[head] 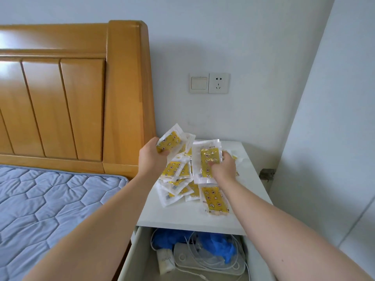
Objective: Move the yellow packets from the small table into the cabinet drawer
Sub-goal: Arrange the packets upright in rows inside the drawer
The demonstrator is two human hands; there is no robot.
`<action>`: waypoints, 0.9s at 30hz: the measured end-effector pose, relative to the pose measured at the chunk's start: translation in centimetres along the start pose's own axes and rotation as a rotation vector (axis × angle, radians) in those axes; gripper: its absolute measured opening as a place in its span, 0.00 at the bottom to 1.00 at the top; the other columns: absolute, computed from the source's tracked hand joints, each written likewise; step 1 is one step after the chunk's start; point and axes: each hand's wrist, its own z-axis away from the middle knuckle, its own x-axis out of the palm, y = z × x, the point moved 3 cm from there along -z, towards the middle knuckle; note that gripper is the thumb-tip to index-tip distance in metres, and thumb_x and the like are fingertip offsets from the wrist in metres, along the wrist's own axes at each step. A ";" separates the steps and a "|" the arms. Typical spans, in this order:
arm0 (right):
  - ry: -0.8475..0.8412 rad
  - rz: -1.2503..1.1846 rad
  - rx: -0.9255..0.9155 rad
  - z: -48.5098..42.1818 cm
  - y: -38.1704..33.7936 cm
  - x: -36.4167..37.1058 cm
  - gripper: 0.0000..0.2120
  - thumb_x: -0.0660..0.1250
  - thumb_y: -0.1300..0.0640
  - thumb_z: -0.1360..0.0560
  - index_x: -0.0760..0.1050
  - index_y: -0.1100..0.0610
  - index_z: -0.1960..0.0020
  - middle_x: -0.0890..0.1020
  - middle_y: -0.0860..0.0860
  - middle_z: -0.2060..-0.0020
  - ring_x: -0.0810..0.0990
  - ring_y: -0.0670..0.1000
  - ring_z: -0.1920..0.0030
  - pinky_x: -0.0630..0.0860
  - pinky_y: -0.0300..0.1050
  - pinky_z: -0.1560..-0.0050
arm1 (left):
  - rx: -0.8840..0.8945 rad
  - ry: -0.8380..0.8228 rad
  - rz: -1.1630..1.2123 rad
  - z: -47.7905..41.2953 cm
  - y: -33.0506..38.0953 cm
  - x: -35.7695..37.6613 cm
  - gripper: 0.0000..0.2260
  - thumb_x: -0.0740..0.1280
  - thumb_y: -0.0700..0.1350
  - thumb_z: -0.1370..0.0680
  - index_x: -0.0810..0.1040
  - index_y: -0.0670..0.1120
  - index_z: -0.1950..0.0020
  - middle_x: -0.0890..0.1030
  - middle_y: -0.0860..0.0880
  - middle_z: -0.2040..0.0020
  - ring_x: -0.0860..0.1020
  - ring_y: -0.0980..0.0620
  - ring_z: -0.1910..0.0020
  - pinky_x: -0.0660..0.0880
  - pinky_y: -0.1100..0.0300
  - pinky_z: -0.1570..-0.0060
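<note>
Grip: L hand holds yellow packet, R hand pinches second packet. Pile on small table partly hidden behind hands; drawer front cut off.

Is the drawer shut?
No, the drawer is pulled open under the table, and you can see cables inside it.

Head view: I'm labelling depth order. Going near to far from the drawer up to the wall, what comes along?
Open drawer → front packet → right hand gripping a second packet → wall socket
</note>
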 end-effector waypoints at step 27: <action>-0.396 -0.256 0.385 16.5 11.5 -6.7 0.13 0.67 0.70 0.26 0.75 0.59 0.44 0.82 0.54 0.49 0.80 0.55 0.45 0.75 0.53 0.43 | -0.785 -0.882 0.554 23.5 -8.4 1.6 0.12 0.64 0.40 0.21 0.75 0.42 0.38 0.83 0.43 0.44 0.82 0.43 0.46 0.79 0.45 0.47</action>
